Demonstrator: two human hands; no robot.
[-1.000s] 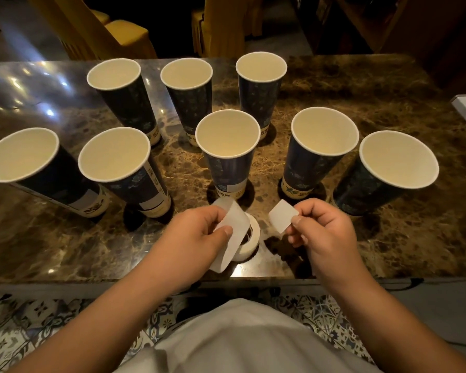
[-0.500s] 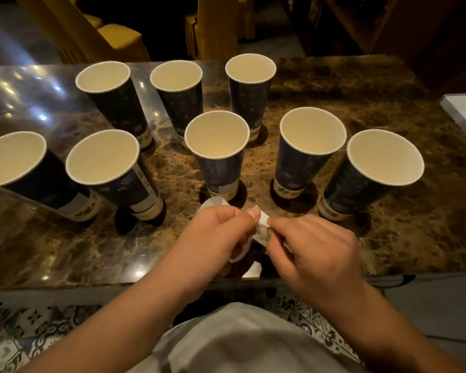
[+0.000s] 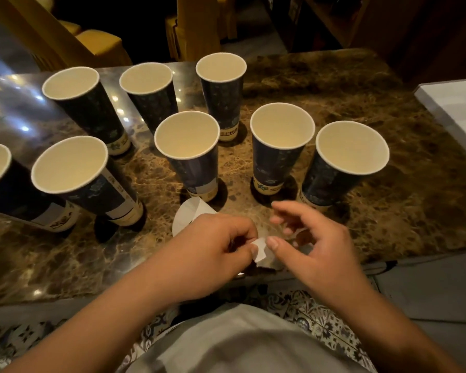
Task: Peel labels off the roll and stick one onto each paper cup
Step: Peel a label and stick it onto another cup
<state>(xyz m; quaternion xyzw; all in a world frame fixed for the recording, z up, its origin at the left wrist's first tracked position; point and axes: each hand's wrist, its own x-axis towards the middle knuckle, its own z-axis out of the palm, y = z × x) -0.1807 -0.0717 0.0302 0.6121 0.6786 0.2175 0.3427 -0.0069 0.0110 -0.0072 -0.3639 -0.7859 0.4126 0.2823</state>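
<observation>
Several dark blue paper cups stand open-side up on the marble table (image 3: 404, 211). White labels show low on the middle front cup (image 3: 197, 173), the left front cup (image 3: 92, 195) and the far-left cup (image 3: 24, 203). The two right front cups (image 3: 275, 162) (image 3: 331, 181) show no label from here. My left hand (image 3: 213, 246) is near the table's front edge and pinches a small white label (image 3: 260, 250). A curl of backing strip (image 3: 189, 216) sticks out behind that hand; the roll itself is hidden. My right hand (image 3: 310, 238) is beside it, fingers spread, thumb tip at the label's edge.
Three more cups form a back row (image 3: 92, 114) (image 3: 156, 109) (image 3: 222, 103). A flat white object (image 3: 455, 109) lies at the table's right edge. Yellow chairs (image 3: 100, 44) stand beyond the far side. My lap is just under the front edge.
A second ago my right hand held a peeled label apart from the left hand. The hands then met, and now the right fingers have spread open while the left pinches the label.
</observation>
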